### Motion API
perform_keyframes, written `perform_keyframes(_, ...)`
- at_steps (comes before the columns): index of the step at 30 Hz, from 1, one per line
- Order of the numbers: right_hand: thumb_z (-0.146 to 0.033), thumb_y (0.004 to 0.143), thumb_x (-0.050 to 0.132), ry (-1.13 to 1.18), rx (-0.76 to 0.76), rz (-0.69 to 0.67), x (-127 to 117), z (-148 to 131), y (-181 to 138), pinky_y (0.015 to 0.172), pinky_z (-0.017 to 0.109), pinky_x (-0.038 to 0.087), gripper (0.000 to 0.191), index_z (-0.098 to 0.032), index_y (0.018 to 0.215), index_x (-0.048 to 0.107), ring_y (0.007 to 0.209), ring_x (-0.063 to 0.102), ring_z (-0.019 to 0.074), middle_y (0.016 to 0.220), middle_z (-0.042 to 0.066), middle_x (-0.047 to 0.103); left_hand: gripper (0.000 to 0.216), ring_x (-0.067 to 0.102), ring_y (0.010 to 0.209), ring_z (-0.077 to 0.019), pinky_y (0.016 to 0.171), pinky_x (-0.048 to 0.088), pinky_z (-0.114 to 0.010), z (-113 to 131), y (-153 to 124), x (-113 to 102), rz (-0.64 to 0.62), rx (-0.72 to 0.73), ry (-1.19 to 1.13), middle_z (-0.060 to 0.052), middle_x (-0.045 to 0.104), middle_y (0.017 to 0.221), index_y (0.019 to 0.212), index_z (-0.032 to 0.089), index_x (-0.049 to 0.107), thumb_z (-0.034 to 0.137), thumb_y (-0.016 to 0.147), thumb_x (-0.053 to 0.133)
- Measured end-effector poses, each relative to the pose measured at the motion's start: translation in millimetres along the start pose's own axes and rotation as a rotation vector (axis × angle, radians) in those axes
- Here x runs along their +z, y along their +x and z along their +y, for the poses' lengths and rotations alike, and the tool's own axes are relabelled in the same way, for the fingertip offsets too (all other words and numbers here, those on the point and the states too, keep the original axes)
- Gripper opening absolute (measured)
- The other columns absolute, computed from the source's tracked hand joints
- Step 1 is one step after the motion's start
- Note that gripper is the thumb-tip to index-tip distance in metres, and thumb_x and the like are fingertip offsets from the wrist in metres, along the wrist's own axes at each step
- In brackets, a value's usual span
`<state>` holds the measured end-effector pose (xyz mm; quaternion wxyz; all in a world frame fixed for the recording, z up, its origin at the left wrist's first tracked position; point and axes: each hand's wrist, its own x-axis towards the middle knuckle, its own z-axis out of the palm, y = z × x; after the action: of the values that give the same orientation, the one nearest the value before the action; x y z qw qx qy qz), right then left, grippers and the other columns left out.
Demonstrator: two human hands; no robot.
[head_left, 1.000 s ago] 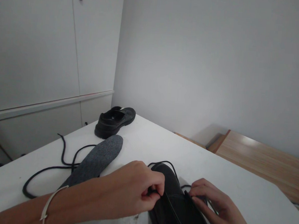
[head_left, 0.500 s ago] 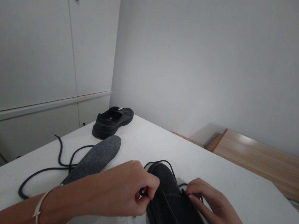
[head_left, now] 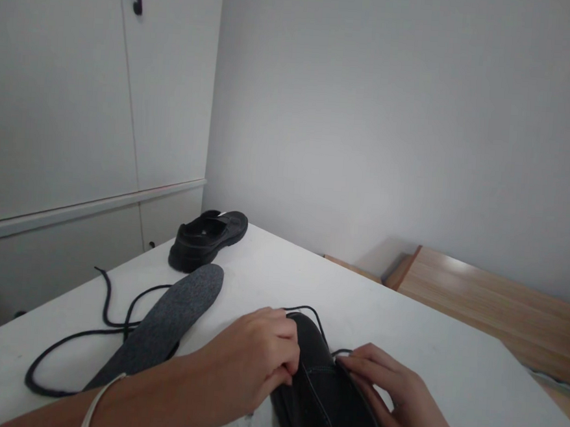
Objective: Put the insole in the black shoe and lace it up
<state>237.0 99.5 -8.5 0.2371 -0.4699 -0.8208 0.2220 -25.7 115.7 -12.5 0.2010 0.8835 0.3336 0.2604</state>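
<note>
A black shoe point(head_left: 324, 392) lies on the white table point(head_left: 440, 374) at the bottom centre, toe pointing away from me. My left hand point(head_left: 250, 361) rests against the shoe's left side, fingers curled and pinching its thin black lace point(head_left: 314, 314). My right hand point(head_left: 394, 397) lies on the shoe's right side, fingertips pressed on the lace end by the eyelets. A loop of the lace curves round the toe.
A grey insole point(head_left: 170, 322) lies to the left over a loose black lace point(head_left: 86, 333). A second black shoe point(head_left: 208, 239) sits at the table's far corner. White cabinets point(head_left: 78, 95) stand on the left, and a wooden surface point(head_left: 494, 299) on the right.
The view has drifted, so everything sits a little further left. My left hand has closed tighter against the shoe's side and both hands have drawn the lace loop in.
</note>
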Motion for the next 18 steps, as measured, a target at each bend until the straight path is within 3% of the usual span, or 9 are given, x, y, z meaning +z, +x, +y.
perform_keyframes(3, -0.037, 0.098, 0.049, -0.042, 0.030, 0.039, -7.6, -14.9, -3.9, 0.091, 0.035, 0.057, 0.035, -0.026, 0.123, 0.070, 0.106, 0.070, 0.0260, 0.117, 0.011, 0.074, 0.018, 0.058, 0.071, -0.0146, 0.065, 0.039, -0.025, 5.4, 1.1, -3.9, -0.054, -0.145, -0.165, 0.001, 0.068, 0.078, 0.093, 0.018, 0.064, 0.006, 0.079, 0.065)
perform_keyframes(5, -0.042, 0.097, 0.049, -0.076, 0.057, 0.031, -14.5, -28.1, -3.9, 0.090, 0.036, 0.057, 0.040, -0.026, 0.129, 0.067, 0.109, 0.069, 0.0277, 0.122, 0.011, 0.073, 0.016, 0.058, 0.064, -0.0136, 0.059, 0.038, -0.024, 11.8, 5.1, -11.7, -0.073, -0.179, -0.198, 0.001, 0.069, 0.074, 0.099, 0.018, 0.068, 0.013, 0.086, 0.060)
perform_keyframes(7, -0.040, 0.095, 0.051, -0.144, 0.075, -0.055, -19.5, -41.8, -0.1, 0.086, 0.035, 0.058, 0.037, -0.026, 0.125, 0.069, 0.103, 0.071, 0.0275, 0.117, 0.010, 0.075, 0.020, 0.055, 0.057, -0.0133, 0.052, 0.034, -0.024, 18.6, 13.5, -21.4, -0.142, -0.178, -0.154, -0.001, 0.068, 0.068, 0.092, 0.017, 0.073, 0.025, 0.093, 0.055)
perform_keyframes(10, -0.018, 0.091, 0.051, -0.335, 0.095, -0.208, -18.6, -56.6, 12.3, 0.082, 0.034, 0.056, 0.029, -0.024, 0.107, 0.074, 0.090, 0.073, 0.0246, 0.100, 0.008, 0.077, 0.027, 0.054, 0.053, -0.0137, 0.046, 0.030, -0.024, 25.3, 33.8, -32.8, -0.300, -0.217, -0.034, -0.004, 0.068, 0.064, 0.076, 0.015, 0.073, 0.034, 0.091, 0.061)
perform_keyframes(13, 0.000, 0.082, 0.047, -0.578, 0.082, -0.290, -8.4, -62.0, 26.5, 0.072, 0.030, 0.054, 0.038, -0.020, 0.100, 0.073, 0.080, 0.074, 0.0233, 0.089, 0.009, 0.077, 0.023, 0.058, 0.051, -0.0148, 0.046, 0.035, -0.023, 26.9, 58.5, -37.3, -0.479, -0.244, 0.014, -0.002, 0.065, 0.055, 0.062, 0.016, 0.066, 0.027, 0.083, 0.068)
perform_keyframes(18, 0.003, 0.084, 0.045, -0.803, 0.065, -0.321, 3.2, -72.5, 36.5, 0.064, 0.030, 0.050, 0.040, -0.017, 0.102, 0.074, 0.078, 0.075, 0.0270, 0.087, 0.013, 0.078, 0.035, 0.060, 0.044, -0.0155, 0.050, 0.049, -0.025, 24.3, 90.8, -33.0, -0.796, -0.288, -0.057, 0.000, 0.059, 0.042, 0.040, 0.017, 0.054, 0.008, 0.073, 0.064)
